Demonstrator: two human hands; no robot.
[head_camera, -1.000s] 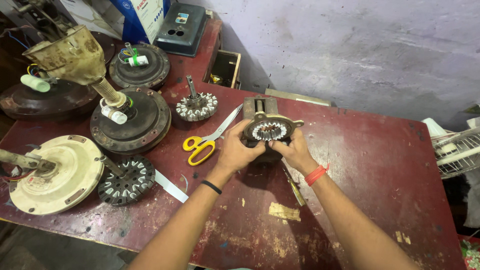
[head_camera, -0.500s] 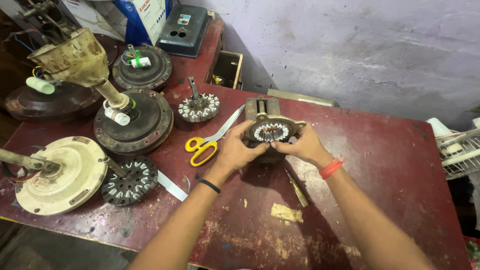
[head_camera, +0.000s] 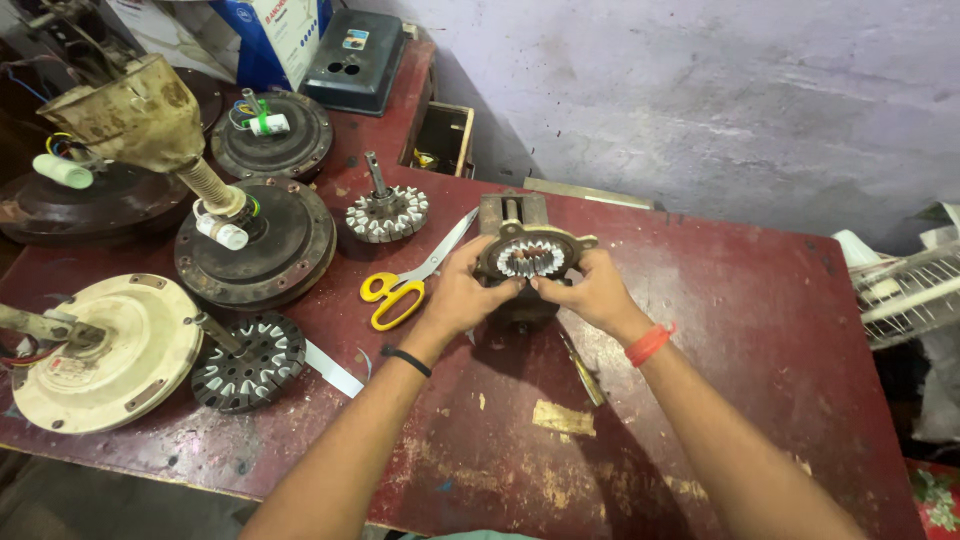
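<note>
Your left hand (head_camera: 462, 293) and right hand (head_camera: 592, 293) remain clasped on the stator (head_camera: 527, 258), atop the vise (head_camera: 514, 213); the right has edged inward since earlier. Scissors (head_camera: 412, 278) lie just left of the vise.

Scuffed red table (head_camera: 740, 330) with yellow-handled scissors (head_camera: 405, 285), fan motor housings (head_camera: 255, 240), loose stators (head_camera: 388, 212).

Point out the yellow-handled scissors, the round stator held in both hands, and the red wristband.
Yellow-handled scissors (head_camera: 395, 291): head view, on the yellow handle loops.
Round stator (head_camera: 528, 257): head view, on its toothed ring.
Red wristband (head_camera: 650, 344): head view, on the band at the right wrist.
</note>
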